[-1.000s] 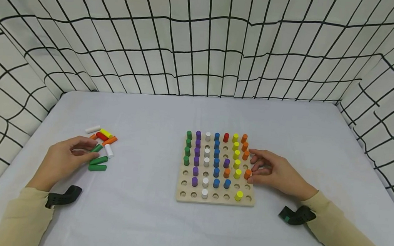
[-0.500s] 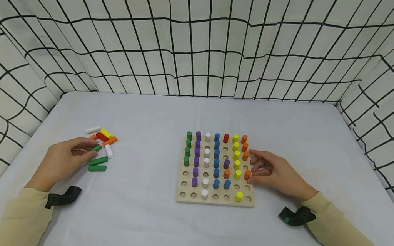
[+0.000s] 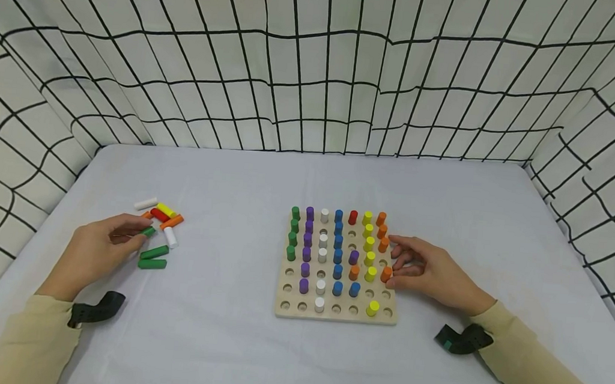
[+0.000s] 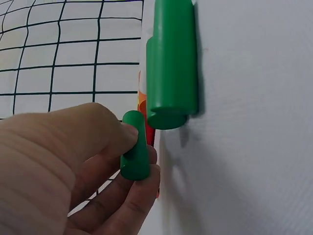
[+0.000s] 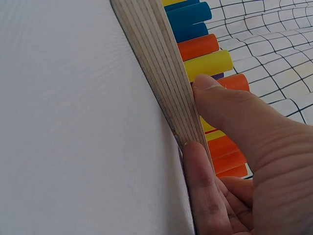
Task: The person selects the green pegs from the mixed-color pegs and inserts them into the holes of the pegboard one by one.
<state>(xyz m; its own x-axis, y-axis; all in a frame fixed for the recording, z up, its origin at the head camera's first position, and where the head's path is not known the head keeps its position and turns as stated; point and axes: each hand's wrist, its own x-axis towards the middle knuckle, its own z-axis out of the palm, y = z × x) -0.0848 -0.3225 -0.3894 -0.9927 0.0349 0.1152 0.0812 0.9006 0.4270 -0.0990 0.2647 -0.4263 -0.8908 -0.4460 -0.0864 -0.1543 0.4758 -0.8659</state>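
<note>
The left hand (image 3: 101,247) pinches a green peg (image 4: 138,157). The right hand (image 3: 434,271), thumb and fingers bent, grips the pegboard's (image 3: 346,264) edge.

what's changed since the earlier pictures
The left hand has drawn slightly left, a green cylindrical peg pinched in it; less of the peg shows from above. The right hand at the square wooden pegboard and the pile of loose coloured cylindrical pegs look unchanged.

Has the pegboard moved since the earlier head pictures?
No: in the head view, the pegboard keeps its place against the back edge of the table, with no visible shift either way.
</note>
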